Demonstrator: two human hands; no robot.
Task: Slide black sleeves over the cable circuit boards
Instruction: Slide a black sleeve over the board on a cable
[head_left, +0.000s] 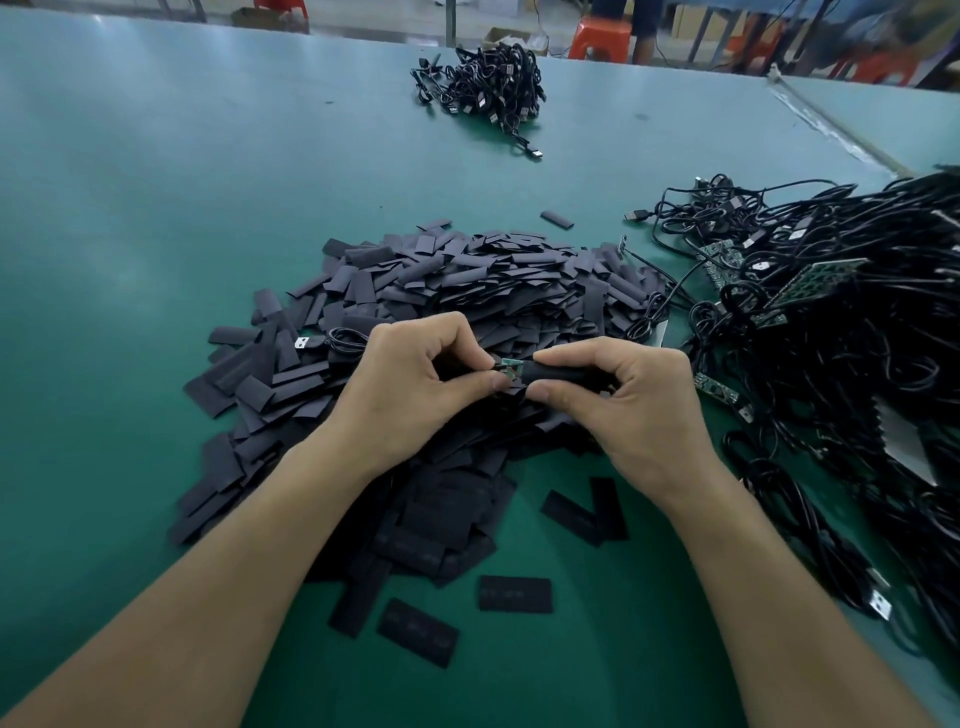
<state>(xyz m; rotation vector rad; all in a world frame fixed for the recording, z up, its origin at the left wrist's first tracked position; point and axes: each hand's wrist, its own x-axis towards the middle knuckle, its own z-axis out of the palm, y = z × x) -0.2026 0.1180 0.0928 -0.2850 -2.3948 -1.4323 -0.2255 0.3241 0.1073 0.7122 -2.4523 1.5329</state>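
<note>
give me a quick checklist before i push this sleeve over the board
1. Left hand pinches the left end of the circuit board firmly: ok.
2. Right hand grips the black sleeve between thumb and fingers: ok.
3. Sleeve lies in line with the board, its mouth facing it: ok.
4. Board's end has entered the sleeve's mouth: cannot tell, the fingertips crowd the joint.
5. Board fully covered: not ok, green shows between the two thumbs.
6. Held parts are clear of the sleeve pile below: cannot tell, the hands hide the gap.
</note>
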